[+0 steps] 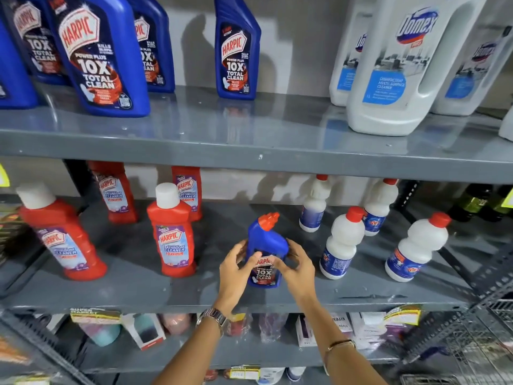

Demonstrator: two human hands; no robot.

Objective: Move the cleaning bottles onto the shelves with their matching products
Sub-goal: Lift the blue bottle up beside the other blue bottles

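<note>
Blue bottle (266,247) between left hand (236,269) and right hand (295,269).

Blue bottle (266,245) — red cap (268,220)

Setting: a shop aisle. Grey metal shelving (249,159) carries repeated stock facing outward: blue toilet cleaner bottles (100,56) and white jugs (394,65) above the held bottle, red bathroom cleaner bottles (173,240) to its left, white bottles (341,243) to its right. Yellow shelf tag (94,315) below reads "super market".
</note>
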